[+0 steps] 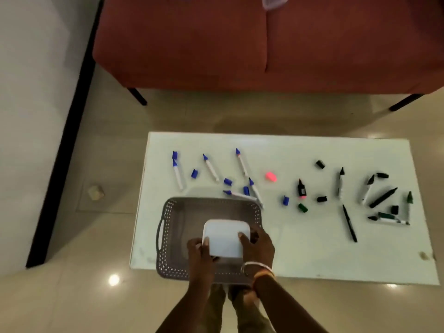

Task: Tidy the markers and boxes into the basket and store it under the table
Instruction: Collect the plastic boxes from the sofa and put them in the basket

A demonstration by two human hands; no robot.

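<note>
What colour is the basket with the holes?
Grey; the basket shows best in the head view.

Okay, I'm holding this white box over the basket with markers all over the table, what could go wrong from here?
The basket overhangs the near table edge, so pressing the white box down with both the left hand and right hand might tip it off. Uncapped markers like the blue marker beside the rim could roll or stain.
</note>
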